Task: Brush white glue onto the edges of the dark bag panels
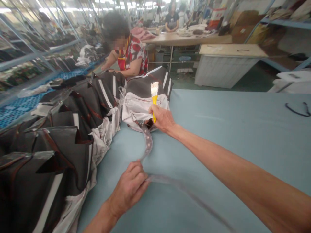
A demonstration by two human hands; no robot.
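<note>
My right hand (163, 119) is closed around the yellow handle of a paintbrush (155, 94), bristles pointing up with whitish stuff on them. Behind the brush lies a dark bag piece (143, 86) with pale lining (132, 105) turned out. My left hand (130, 186) is closed on a long, greyish strap (148, 142) dotted with light spots. One end of the strap runs up to the bag piece below my right hand. The other end trails over the table toward the lower right, blurred.
Several more dark bag pieces (65, 139) with pale lining line the left side of the blue-grey table (233, 145). A co-worker (133, 55) in a red patterned top leans over the far end. A dark curved strip (297, 110) lies at right. Beyond stands a grey bin (218, 69).
</note>
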